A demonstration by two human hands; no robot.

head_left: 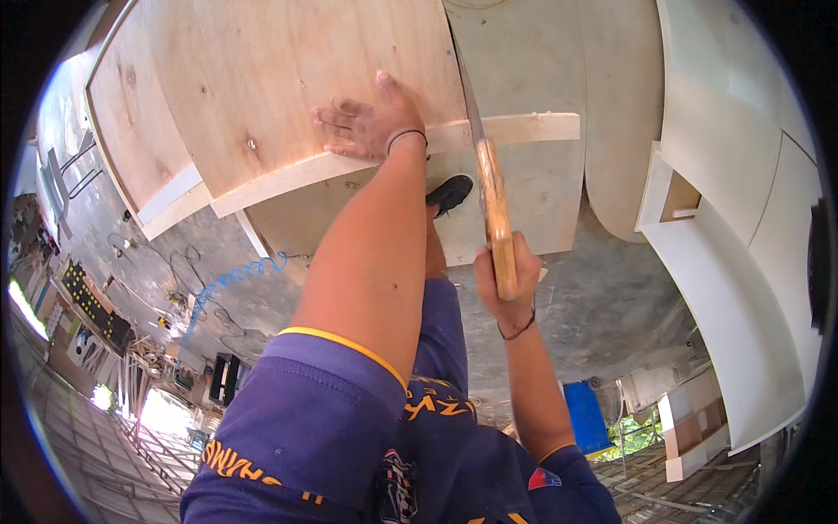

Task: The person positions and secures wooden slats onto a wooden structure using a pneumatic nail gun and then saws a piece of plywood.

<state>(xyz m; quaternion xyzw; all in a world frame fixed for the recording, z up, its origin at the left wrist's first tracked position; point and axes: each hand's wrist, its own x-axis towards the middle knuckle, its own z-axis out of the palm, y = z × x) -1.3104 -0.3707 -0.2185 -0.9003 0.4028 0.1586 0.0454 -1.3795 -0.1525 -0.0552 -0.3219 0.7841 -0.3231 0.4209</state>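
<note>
We press our left hand [371, 122] flat, fingers spread wide and holding nothing, on the plywood sheet [262, 87], close to its near edge and just beside the cut line. A dark band circles that wrist.

Our right hand [504, 284] is curled tight round the wooden handle of a hand saw [491, 188]. The handle rises out of the fist, and the thin blade runs on from it away from us, along the right edge of the plywood sheet, where it meets a pale wooden strip [515, 129] that juts out to the right from under that sheet's near right corner. A cord bracelet sits on this wrist too.

Below the sheet lies a second, greyer board [541, 201], its near edge close to our right hand. Our black shoe [449, 192] shows between our two forearms, resting on that lower board near its left part, just under the plywood's near edge.

On the concrete floor [611, 306], well off to the left, a blue coiled hose [231, 279] trails away. White panels [742, 218] stand along the right side, and a blue container [585, 415] sits near them, closer to us. Our dark blue shirt with yellow trim fills the lower part of the view.
</note>
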